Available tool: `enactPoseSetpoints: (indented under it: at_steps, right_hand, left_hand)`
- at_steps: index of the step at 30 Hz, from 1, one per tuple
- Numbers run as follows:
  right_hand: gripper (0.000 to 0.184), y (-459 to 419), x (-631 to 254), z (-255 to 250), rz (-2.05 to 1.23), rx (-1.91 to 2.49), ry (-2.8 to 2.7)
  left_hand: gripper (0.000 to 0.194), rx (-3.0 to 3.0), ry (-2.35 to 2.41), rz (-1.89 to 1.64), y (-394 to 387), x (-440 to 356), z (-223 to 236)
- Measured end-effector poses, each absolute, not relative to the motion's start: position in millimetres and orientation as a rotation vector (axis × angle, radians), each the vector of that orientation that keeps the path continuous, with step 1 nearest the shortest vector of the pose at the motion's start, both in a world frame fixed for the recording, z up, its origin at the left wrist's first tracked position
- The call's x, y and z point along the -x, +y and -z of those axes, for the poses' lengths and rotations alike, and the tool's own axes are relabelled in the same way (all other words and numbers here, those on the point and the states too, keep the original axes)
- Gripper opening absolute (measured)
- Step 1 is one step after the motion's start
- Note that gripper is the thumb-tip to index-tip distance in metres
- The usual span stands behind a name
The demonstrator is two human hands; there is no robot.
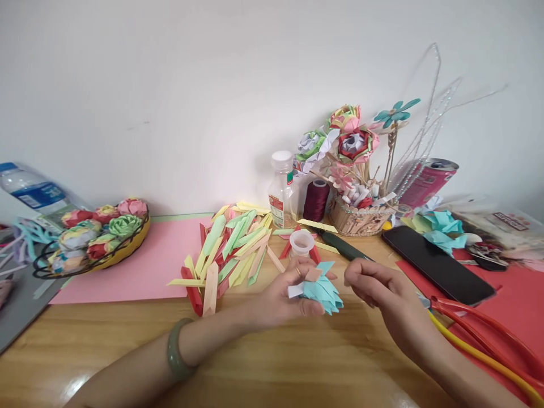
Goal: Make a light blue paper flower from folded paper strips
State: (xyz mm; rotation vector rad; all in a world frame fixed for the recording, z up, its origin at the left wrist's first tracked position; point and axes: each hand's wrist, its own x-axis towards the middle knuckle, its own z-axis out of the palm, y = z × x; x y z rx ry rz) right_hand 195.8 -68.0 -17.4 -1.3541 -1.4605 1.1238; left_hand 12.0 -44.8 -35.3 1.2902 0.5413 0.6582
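My left hand [293, 292] is closed around a light-blue folded paper flower [323, 292], its layered petals pointing right. A white paper strip [296, 290] juts out of the flower on the left, and a peach folded piece [313, 275] shows at its top. Just right of the flower, apart from it, my right hand [380, 286] has its fingers curled with the tips pressed together. Whatever they pinch, if anything, is too small to see. A small white plastic cup [302, 242] stands behind my left hand. Beyond my left wrist lie many folded paper strips [238, 243].
A yellow basket [138, 243] of paper flowers sits at left on pink paper [165, 266]. Behind stand a clear bottle [282, 195], a maroon thread spool [315, 201] and a flower-filled wooden pot [361, 220]. At right lie a black phone [437, 263] and red-handled scissors [480, 323].
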Motion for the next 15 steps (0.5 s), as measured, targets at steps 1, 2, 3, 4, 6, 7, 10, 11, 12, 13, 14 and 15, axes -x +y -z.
enactPoseSetpoints:
  at_steps: [1, 2, 3, 4, 6, 7, 10, 11, 12, 13, 14, 15]
  right_hand:
    - [0.020, -67.4, -196.5, 17.7, -1.112, 1.336, -1.432]
    - [0.018, -66.7, -196.6, 17.8, -1.118, 1.311, -1.419]
    - [0.018, -66.2, -196.1, 17.8, -1.137, 1.284, -1.420]
    - [0.019, -65.7, -195.3, 17.8, -1.157, 1.261, -1.425]
    - [0.022, -64.8, -193.3, 18.4, -1.166, 1.247, -1.428]
    - [0.023, -64.3, -192.5, 19.0, -1.155, 1.255, -1.426]
    - [0.025, -63.0, -191.6, 20.9, -1.105, 1.276, -1.422]
    - [0.025, -62.8, -191.5, 21.1, -1.103, 1.277, -1.434]
    - [0.026, -62.7, -191.5, 21.0, -1.104, 1.279, -1.448]
    - [0.026, -62.8, -191.4, 20.6, -1.104, 1.283, -1.466]
    - [0.026, -62.9, -191.3, 20.1, -1.101, 1.291, -1.482]
    - [0.027, -63.2, -191.0, 19.8, -1.093, 1.300, -1.496]
  left_hand:
    - [0.050, -1.265, 0.524, -0.650, -43.9, -11.9, 36.8]
    - [0.051, -1.228, 0.506, -0.643, -43.2, -12.1, 38.8]
    - [0.055, -1.181, 0.490, -0.638, -42.7, -12.8, 41.1]
    - [0.059, -1.133, 0.483, -0.642, -42.3, -13.6, 43.4]
    - [0.064, -1.066, 0.497, -0.666, -41.7, -15.2, 47.4]
    - [0.064, -1.052, 0.515, -0.674, -41.4, -15.7, 48.7]
    - [0.059, -1.047, 0.578, -0.661, -40.4, -15.2, 49.8]
    - [0.056, -1.050, 0.580, -0.646, -40.1, -14.5, 49.5]
    - [0.052, -1.051, 0.572, -0.631, -39.8, -13.8, 49.0]
    - [0.048, -1.045, 0.563, -0.618, -39.5, -13.2, 48.4]
    - [0.045, -1.027, 0.554, -0.609, -39.2, -12.7, 47.6]
    - [0.041, -0.993, 0.551, -0.610, -38.8, -12.5, 46.8]
